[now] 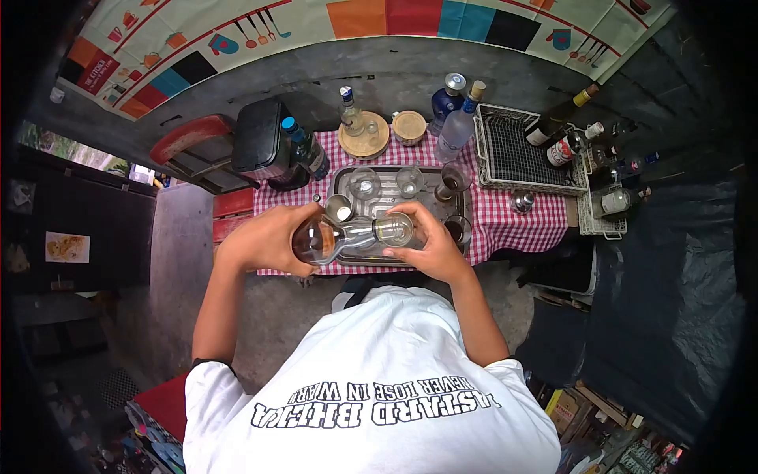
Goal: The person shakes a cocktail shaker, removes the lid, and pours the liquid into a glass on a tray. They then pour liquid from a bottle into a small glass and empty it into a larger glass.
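Note:
My left hand [272, 239] is wrapped round the wide body of a clear glass bottle [317, 242] with amber liquid inside. The bottle lies nearly level, its long neck pointing right. Closed on a small clear glass [404, 229] at the mouth end of the neck, my right hand [433, 246] has thumb and fingers on opposite sides. Both hands are over the near part of a dark tray [387, 180]. Just beyond the bottle stands a metal cup [339, 208]. Clear glasses [364, 183] stand farther back on the tray, with a brown-tinted glass [452, 182] at its right.
A checkered cloth [505, 229] covers the table. Behind the tray are a round wooden board [363, 144] with a bottle on it, a lidded jar [409, 128] and tall bottles [456, 134]. Wire baskets [513, 146] and more bottles are at right, a black bin [260, 142] at left.

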A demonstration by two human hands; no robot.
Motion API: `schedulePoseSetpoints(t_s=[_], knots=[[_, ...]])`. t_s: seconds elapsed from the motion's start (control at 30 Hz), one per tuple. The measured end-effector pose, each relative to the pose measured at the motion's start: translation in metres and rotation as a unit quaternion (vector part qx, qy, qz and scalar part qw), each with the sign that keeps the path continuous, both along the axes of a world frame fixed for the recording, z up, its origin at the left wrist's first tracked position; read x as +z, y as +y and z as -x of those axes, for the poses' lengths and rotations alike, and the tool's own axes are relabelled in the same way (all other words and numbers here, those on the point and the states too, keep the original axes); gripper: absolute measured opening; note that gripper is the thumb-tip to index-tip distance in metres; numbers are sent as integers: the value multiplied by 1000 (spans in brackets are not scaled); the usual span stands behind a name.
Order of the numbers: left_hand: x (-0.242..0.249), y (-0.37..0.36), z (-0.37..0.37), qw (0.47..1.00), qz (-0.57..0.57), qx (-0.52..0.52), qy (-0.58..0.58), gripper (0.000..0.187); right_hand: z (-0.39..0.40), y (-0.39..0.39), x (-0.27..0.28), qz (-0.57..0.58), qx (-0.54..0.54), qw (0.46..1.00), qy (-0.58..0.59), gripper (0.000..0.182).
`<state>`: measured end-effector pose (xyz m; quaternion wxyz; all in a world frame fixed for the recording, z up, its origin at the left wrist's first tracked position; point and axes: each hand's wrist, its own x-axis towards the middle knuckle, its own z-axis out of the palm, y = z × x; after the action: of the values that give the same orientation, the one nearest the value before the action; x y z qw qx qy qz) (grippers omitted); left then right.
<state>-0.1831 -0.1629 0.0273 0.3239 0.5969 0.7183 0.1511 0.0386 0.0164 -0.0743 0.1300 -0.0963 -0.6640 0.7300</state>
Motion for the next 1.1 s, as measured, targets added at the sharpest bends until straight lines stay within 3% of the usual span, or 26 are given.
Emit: schedulePoseSetpoints(t_s=[0.27, 1.1], knots=[[14, 6, -6, 996, 79, 8, 27, 69, -4, -3, -3, -10, -2, 1000, 10, 60], [15, -1, -16, 996, 82, -5, 26, 67, -3, -25, -29, 124, 11, 990, 63, 57]])
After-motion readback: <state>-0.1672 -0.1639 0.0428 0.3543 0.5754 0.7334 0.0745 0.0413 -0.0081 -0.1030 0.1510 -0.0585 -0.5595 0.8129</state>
